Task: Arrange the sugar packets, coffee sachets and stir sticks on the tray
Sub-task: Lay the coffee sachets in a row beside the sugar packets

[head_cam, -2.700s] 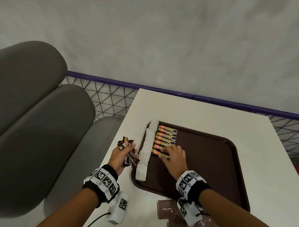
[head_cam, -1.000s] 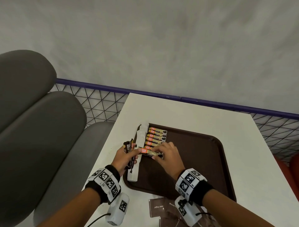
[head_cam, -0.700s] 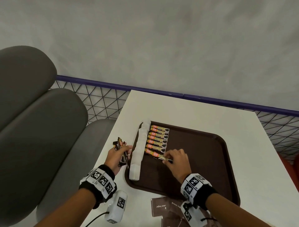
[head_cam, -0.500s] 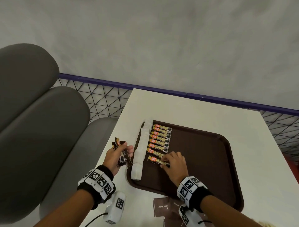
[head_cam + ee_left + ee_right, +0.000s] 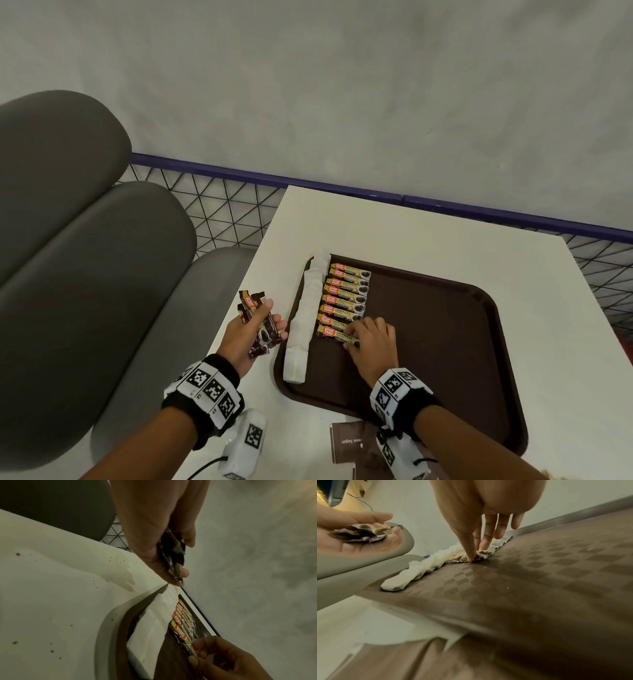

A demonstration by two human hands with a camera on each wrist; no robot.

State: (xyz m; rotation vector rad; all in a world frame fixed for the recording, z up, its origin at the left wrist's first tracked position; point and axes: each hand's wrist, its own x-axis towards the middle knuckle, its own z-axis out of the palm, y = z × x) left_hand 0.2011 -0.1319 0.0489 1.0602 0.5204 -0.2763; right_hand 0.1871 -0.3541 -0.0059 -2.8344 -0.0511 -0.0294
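A brown tray [image 5: 445, 342] lies on the white table. Along its left edge runs a column of white sugar packets [image 5: 305, 322], and beside it a row of several gold coffee sachets [image 5: 347, 291]. My right hand [image 5: 352, 339] pinches the end of the nearest sachet [image 5: 334, 333], which lies flat on the tray at the near end of that row. In the right wrist view the thumb [image 5: 471, 558] touches the sachet's near edge. My left hand [image 5: 267, 318] hovers over the table left of the tray and grips a bundle of dark coffee sachets [image 5: 255, 318]. No stir sticks show.
Brown sugar packets [image 5: 349, 442] lie on the table by the tray's near edge, partly under my right wrist. Grey bench cushions [image 5: 85, 257] stand to the left. A wire-mesh fence with a purple rail [image 5: 239, 174] runs behind the table [image 5: 394, 233].
My right hand took one sachet from the left hand's bundle and laid it at the near end of the row. The left hand drew back left, off the tray.
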